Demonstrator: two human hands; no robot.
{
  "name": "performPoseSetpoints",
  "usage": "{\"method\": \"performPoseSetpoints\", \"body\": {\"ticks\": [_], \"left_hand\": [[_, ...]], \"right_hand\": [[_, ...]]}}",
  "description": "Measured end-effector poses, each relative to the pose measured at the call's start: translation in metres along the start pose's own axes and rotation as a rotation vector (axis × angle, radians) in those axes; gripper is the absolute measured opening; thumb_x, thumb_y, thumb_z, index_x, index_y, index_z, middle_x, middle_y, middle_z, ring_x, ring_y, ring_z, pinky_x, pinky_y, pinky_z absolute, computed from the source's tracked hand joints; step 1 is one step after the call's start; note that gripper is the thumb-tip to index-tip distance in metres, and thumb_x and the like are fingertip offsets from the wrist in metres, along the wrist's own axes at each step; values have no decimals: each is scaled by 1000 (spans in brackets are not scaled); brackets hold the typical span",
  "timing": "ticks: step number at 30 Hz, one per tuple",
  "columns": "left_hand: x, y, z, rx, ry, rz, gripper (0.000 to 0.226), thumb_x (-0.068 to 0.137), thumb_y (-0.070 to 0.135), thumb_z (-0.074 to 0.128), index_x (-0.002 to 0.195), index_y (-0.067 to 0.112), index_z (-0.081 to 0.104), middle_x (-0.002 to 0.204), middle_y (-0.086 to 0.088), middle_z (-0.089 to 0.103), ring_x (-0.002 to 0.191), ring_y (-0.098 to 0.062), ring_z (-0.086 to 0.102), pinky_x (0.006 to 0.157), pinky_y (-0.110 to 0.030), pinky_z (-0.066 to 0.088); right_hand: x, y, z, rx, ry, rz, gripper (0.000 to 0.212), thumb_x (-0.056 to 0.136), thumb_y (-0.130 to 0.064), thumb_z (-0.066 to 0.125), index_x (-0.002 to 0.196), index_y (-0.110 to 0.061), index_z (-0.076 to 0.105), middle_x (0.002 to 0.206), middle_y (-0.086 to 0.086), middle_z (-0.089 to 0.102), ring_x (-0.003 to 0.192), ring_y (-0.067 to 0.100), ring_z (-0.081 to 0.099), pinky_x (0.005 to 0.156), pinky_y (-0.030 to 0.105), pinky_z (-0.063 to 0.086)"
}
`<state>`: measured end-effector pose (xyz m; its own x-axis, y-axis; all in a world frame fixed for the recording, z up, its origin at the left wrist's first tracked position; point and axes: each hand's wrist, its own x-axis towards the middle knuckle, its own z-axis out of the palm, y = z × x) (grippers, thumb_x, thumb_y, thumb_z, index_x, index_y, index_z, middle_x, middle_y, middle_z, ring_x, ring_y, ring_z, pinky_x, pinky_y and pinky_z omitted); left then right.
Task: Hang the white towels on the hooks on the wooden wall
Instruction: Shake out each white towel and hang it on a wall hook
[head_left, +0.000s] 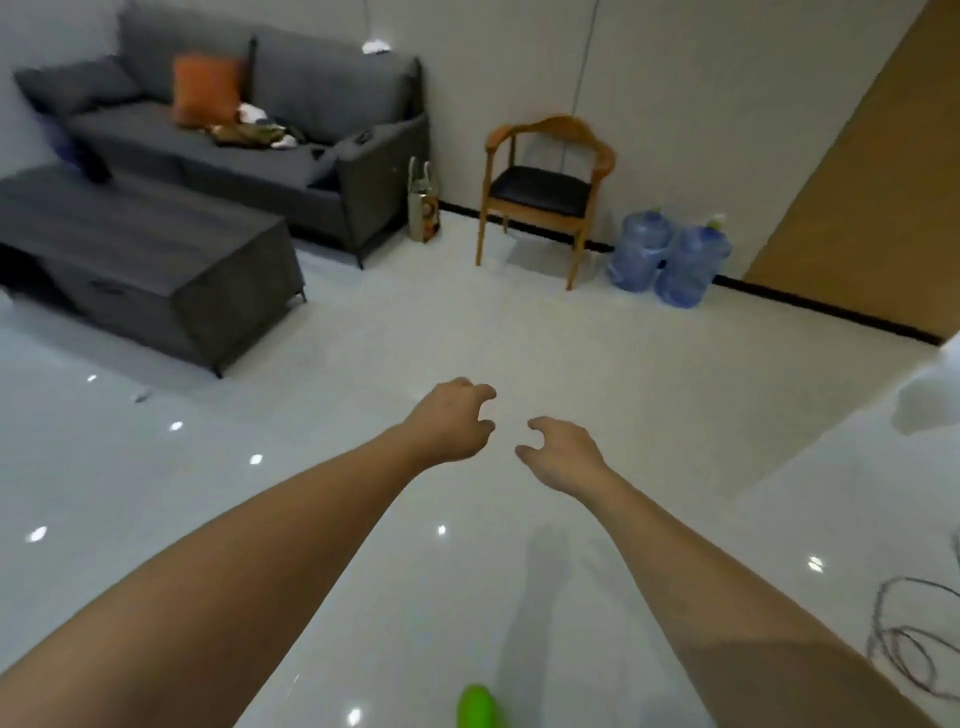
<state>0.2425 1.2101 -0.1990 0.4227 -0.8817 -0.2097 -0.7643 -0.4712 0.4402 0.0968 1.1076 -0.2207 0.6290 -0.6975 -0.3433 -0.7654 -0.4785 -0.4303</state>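
On the far left stands a low dark table (140, 249) on the shiny white floor (363, 332). Behind it is a gray sofa (270, 124) with an orange cushion (207, 89) and a small heap of mixed things (257, 129) on the seat. A paper bag (423, 210) stands just beside the sofa's end. In the middle, two bare arms reach out over the floor. The left hand (452, 421) has loosely bent fingers and holds nothing. The right hand (563, 454) is near it, also loosely bent and holding nothing. The two hands do not touch. Behind them, by the pale wall, is a wooden chair (545, 192) with a black seat. To its right stand two blue water jugs (667, 257), touching each other. Farther right is the wooden wall (872, 208); I cannot see hooks on the part that shows. I cannot tell where the white towels are. Gray cables (914, 644) lie on the floor at the far right. Something green (475, 706) shows at the bottom edge.
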Motion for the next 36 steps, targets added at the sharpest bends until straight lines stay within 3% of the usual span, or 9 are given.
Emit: {"method": "performPoseSetpoints", "body": {"ticks": [5,11,17,24,30,36], "left_hand": [[-57,-136,-7,-110,50,-396,54,96,33,55,147,21,41,146,-8,44,131,-28,44,107,-37,39],[-166,-268,-23,-215,163,-736,54,97,34,52,148,20,39,148,-8,42,133,-28,43,107,-37,38],[-272,-397,-42,-288,245,-944,55,96,36,52,147,22,40,149,-6,40,133,-26,43,107,-36,39],[-391,-515,-66,-381,311,-1144,53,96,37,53,146,23,42,147,-6,41,129,-26,47,104,-36,40],[-461,-589,-69,-479,362,-1300,53,95,38,54,145,23,43,150,-7,39,130,-26,46,105,-37,39],[-490,-681,-76,-558,367,-1412,52,95,38,54,144,22,44,147,-7,41,128,-27,48,104,-36,40]], "right_hand": [[54,-105,84,-117,-274,-233,59,95,-42,56,148,-20,42,149,3,48,133,24,48,102,32,41],[49,-249,181,-257,-480,-492,58,94,-40,57,148,-21,42,146,4,50,130,24,50,101,33,43],[19,-389,284,-372,-566,-700,57,95,-39,57,147,-20,43,146,4,51,130,24,51,103,35,45],[-41,-531,398,-415,-709,-792,56,95,-39,57,147,-22,44,146,3,51,127,22,54,102,33,46],[-80,-611,479,-462,-853,-876,55,94,-39,58,145,-21,47,146,1,51,128,20,53,103,31,44],[-64,-693,552,-580,-905,-945,52,90,-40,58,138,-21,54,139,0,57,126,17,53,100,28,42]]}}
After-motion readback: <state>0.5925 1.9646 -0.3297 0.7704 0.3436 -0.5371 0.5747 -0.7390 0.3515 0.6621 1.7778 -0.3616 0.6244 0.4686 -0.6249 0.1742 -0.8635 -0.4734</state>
